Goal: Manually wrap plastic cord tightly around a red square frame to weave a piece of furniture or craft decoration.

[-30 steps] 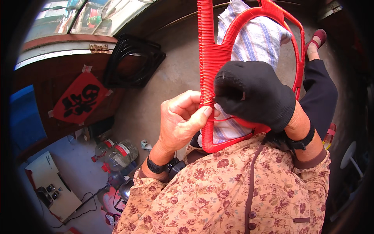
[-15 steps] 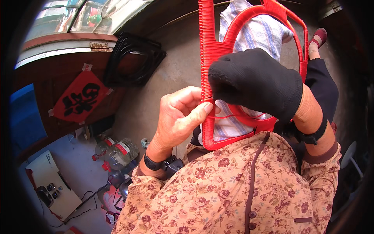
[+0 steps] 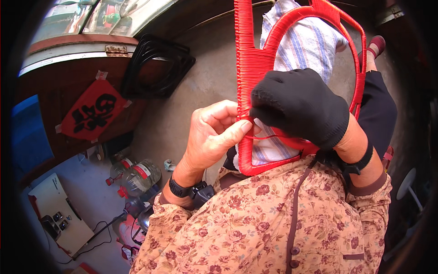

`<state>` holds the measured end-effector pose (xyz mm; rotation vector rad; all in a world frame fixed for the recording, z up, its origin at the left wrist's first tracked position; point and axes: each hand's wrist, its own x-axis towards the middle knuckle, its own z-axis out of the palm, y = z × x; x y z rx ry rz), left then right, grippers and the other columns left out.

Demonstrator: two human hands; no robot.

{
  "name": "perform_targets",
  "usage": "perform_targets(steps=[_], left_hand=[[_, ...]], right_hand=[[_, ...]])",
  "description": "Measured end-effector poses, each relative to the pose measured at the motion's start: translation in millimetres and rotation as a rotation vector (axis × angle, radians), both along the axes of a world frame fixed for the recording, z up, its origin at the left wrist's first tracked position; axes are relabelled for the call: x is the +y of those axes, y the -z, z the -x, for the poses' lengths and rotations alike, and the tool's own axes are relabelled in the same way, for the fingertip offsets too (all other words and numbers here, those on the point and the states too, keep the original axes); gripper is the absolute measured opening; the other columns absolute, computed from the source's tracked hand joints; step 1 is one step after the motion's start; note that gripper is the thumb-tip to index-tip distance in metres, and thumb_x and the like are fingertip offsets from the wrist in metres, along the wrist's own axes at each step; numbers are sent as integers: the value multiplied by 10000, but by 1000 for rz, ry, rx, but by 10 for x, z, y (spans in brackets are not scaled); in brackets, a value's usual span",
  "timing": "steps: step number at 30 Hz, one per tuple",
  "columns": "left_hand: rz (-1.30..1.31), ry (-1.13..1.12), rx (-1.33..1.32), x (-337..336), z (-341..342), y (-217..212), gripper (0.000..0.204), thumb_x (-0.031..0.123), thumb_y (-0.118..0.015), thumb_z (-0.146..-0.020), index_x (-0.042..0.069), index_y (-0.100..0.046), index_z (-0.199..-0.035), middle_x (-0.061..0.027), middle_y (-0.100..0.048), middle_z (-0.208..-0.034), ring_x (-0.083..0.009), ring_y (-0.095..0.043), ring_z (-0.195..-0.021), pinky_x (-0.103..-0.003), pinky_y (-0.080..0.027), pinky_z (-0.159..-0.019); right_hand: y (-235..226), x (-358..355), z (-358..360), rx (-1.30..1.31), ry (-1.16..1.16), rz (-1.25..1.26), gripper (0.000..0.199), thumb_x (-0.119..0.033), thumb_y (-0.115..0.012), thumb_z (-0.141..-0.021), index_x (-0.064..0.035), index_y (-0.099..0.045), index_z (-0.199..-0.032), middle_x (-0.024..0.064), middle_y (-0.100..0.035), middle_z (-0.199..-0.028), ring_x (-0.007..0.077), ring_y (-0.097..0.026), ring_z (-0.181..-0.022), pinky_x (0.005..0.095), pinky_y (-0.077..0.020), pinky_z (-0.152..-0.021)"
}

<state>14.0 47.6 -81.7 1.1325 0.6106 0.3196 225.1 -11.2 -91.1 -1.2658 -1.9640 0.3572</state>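
A frame wound tightly with glossy red cord stands upright before me, with a straight left bar and curved inner loops. My bare left hand pinches the lower part of that bar between thumb and fingers. A loose strand of red cord runs rightward from beside the thumb. Just right of the bar, my right hand, in a black glove, is closed in a fist close against the winding; what its fingers hold is hidden. A white cloth with blue stripes lies behind the frame, over my lap.
Clear plastic bottles with red caps stand at lower left, near a pale box-like device with a cable. A black square frame leans by the window. A red paper diamond is taped to dark wood.
My right hand has moved slightly down and to the right, its wrist lower than before. My left hand keeps its pinch on the bar. The frame has shifted only slightly.
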Motion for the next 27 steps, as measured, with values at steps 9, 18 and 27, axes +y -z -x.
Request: perform_targets(steps=[9,18,27], left_hand=[[-11,8,9,-6,11,31,182,8,-629,-905,-78,-605,-1064,-107,-678,-972,-153,-655,-901,-290,-544,-822],[-100,-11,74,-45,7,-13,168,4,-639,-897,-69,-621,-1047,-79,-678,-951,-117,-640,-884,-262,-529,-825],[-243,-8,111,-32,50,68,166,70,-590,-944,-58,-634,-1042,-66,-682,-928,-92,-626,-876,-240,-524,-770]], right_hand=[[-182,64,-48,-154,-131,143,160,-176,-692,-761,-97,-569,-826,87,-575,-723,280,-633,-633,367,-485,-554],[-131,89,-6,-120,-104,135,181,-191,-697,-767,-92,-558,-826,90,-569,-704,286,-622,-610,374,-473,-530],[-42,-48,61,259,91,233,188,-168,-706,-780,-39,-589,-851,85,-637,-758,258,-652,-631,344,-502,-561]])
